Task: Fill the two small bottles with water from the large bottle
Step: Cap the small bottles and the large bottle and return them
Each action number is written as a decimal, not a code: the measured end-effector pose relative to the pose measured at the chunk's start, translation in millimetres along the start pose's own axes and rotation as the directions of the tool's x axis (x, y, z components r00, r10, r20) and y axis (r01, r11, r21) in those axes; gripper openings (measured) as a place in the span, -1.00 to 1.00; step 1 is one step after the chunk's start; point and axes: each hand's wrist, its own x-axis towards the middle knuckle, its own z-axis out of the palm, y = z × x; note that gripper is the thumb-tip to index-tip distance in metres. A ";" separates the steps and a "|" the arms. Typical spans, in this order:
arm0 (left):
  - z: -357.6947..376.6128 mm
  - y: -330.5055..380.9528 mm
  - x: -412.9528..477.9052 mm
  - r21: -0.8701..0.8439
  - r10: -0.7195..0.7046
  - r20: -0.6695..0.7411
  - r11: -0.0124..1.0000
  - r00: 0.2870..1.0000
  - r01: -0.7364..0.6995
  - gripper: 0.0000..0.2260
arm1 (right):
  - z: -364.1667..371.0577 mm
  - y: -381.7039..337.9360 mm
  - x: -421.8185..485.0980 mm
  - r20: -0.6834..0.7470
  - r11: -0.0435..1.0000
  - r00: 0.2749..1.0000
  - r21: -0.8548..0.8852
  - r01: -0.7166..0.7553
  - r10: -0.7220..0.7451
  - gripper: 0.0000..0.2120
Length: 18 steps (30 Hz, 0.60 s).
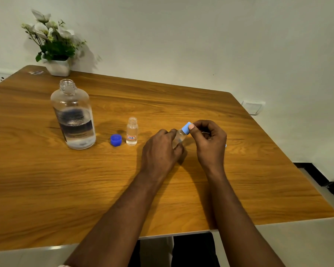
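My left hand (160,149) is gripping a small clear plastic bottle (180,136) over the wooden table (239,189). Its long axis is tilting, with the neck pointing up and to the right. My right hand (210,143) is pinching its pale blue cap (186,128).

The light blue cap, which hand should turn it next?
Right, probably. The right hand pinches the light blue cap; the left hand grips the small bottle under it.

Soft, warm, dimmish light. The plant (53,43) casts a fuzzy shadow on the wall (200,35) toward 3 o'clock. Table (46,180) edges bow at 5 o'clock; the big bottle (73,120) has a blurred label.
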 end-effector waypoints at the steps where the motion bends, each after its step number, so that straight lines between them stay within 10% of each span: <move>1: 0.3 0.1 0.1 0.001 0.003 0.004 1.000 1.000 -0.003 -0.60 | 0.0 0.1 0.0 0.004 1.000 1.000 0.008 -0.008 0.008 -0.92; 18: -2.8 -0.5 1.2 0.031 -0.049 -0.028 0.998 0.998 0.049 -0.85 | 4.6 7.2 2.4 0.109 0.994 0.994 -0.109 0.016 -0.004 -0.78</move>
